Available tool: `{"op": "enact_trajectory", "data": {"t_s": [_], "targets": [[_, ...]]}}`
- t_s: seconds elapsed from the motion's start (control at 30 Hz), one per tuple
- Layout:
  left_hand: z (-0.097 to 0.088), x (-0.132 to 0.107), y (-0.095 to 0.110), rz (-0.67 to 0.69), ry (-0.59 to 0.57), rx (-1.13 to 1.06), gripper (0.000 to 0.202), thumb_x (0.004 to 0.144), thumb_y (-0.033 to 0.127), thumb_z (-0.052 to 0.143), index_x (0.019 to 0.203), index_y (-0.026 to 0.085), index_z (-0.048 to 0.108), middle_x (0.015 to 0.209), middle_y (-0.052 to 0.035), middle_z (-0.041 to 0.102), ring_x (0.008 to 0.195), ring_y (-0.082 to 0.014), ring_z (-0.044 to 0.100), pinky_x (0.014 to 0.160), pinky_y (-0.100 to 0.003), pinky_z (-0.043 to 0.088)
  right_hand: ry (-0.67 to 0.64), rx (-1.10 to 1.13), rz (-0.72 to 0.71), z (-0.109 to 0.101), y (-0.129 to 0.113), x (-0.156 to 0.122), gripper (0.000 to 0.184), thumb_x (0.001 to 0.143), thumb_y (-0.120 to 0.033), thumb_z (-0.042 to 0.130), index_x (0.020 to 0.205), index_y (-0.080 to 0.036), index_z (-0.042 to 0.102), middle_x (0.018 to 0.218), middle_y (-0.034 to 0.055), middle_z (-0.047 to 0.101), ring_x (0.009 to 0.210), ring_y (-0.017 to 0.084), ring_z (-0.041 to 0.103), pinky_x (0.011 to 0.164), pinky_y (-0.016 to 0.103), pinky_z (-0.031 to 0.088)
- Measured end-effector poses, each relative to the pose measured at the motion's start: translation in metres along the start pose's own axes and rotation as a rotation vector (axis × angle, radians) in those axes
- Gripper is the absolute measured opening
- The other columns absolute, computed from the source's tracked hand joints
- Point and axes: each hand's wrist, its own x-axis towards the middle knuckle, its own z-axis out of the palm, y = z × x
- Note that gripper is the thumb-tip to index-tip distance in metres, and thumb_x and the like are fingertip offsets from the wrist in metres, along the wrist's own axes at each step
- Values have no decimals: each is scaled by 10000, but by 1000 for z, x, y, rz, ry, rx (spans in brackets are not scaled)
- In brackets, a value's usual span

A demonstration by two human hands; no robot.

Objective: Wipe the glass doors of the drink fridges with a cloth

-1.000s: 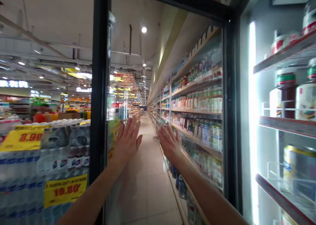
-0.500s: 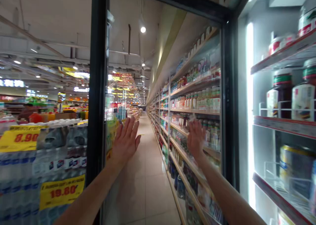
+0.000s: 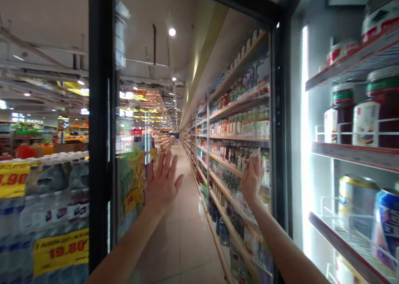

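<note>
A glass cooler door with a black frame stands open in front of me. My left hand lies flat toward the glass, its fingers spread and nothing in it. On the right side of the pane is my right hand, fingers held together over a pale, crumpled cloth. Only the cloth's upper edge shows above the fingertips; the palm hides the rest. Both forearms reach forward from the lower edge of the view.
Lit cooler shelves with dark bottles and cans are at the right. Beyond the glass runs a tiled aisle beside long bottle shelves. Bottled-water packs with yellow price signs are stacked at the left.
My right hand has shifted a little to the right and down across the glass with the cloth. The door's frame appears further left in view; my left hand keeps its spread pose.
</note>
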Motion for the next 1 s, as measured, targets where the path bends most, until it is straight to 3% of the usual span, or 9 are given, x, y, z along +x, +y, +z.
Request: {"op": "enact_trajectory", "data": {"t_s": [0.13,0.2,0.4,0.57,0.63,0.77,0.83,0.93,1.0], "targets": [[2,-1,-2,-10,-17,-3,697,896,345,453,1465,185,83,1482,-128,281,1405,-248,175,1139,-499,124,-115,106,-344,0,-29,-23,616,866,-77,335,1445,-274,259,1438,60,421,1414,204,207,1122,468,249],[3,-1,-2,-10,-18,-1,696,896,350,452,1464,182,86,1479,-132,289,1405,-252,177,1135,-504,133,-170,106,-434,-1,-27,-28,602,867,-72,352,1421,-303,308,1398,41,473,1405,190,237,1126,457,240],[2,0,0,5,0,12,699,895,345,452,1464,175,85,1473,-138,300,1402,-253,184,1133,-501,142,38,-14,32,-3,11,-16,564,892,-139,316,1448,-212,260,1502,139,290,1413,281,189,1070,573,273],[2,0,-1,-5,10,-5,699,894,339,458,1465,193,82,1476,-131,293,1399,-245,199,1137,-491,137,-178,110,-371,-5,-9,-36,624,870,-99,373,1448,-297,240,1456,65,394,1412,223,214,1116,490,257],[2,0,-1,-13,-4,-27,697,892,339,464,1465,205,89,1477,-126,291,1399,-248,197,1139,-493,128,-160,79,-331,-6,-1,-33,617,877,-103,363,1448,-299,235,1461,77,381,1409,230,222,1107,518,259],[2,-2,-1,-27,-24,-67,696,896,341,456,1465,222,74,1488,-118,263,1401,-252,181,1141,-503,116,14,11,20,-3,3,-19,600,886,-121,302,1466,-227,193,1520,138,238,1421,287,162,1073,596,270],[3,-2,-2,-28,-24,-68,696,896,342,456,1465,227,72,1489,-118,260,1400,-250,183,1142,-503,113,-14,62,-52,-1,-15,-24,625,878,-109,324,1471,-237,174,1523,118,244,1428,279,131,1086,571,274],[4,-2,-3,-23,-9,-55,699,894,336,466,1465,225,78,1486,-122,265,1400,-241,184,1145,-493,107,-183,144,-331,1,-45,-38,666,863,-84,369,1468,-285,175,1487,60,345,1426,238,165,1117,501,271],[4,-2,-3,-13,-3,-46,704,892,334,471,1465,216,81,1482,-125,274,1402,-236,180,1147,-486,107,-217,156,-383,1,-52,-37,670,863,-83,369,1466,-297,173,1473,45,372,1422,223,185,1126,490,257]]}}
